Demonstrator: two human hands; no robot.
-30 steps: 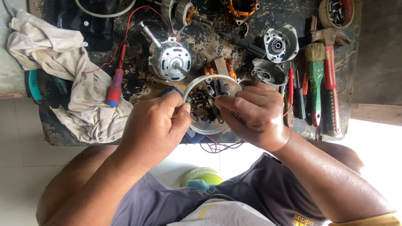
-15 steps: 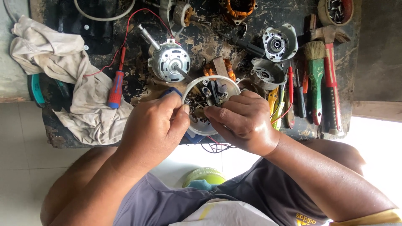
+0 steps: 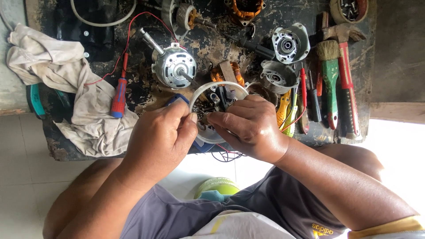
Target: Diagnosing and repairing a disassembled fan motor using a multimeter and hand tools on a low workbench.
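Observation:
A round white plastic tub (image 3: 200,94) holding several small dark metal parts sits at the near edge of a grimy workbench (image 3: 208,44). My left hand (image 3: 157,141) and my right hand (image 3: 250,128) meet over the tub's near side. Their fingertips pinch a small dark part between them; it is too small to identify. A silver fan motor (image 3: 173,67) with a protruding shaft lies just beyond the tub.
A dirty cloth (image 3: 66,88) covers the bench's left side, with a red-and-blue screwdriver (image 3: 118,97) beside it. Motor end caps (image 3: 290,42), a brush (image 3: 328,75), a hammer (image 3: 345,71) and several screwdrivers lie to the right. A copper-wound stator (image 3: 245,9) lies at the far edge.
My right hand has shifted left toward my left hand, and their fingertips now meet over the tub. The left hand has stayed in place.

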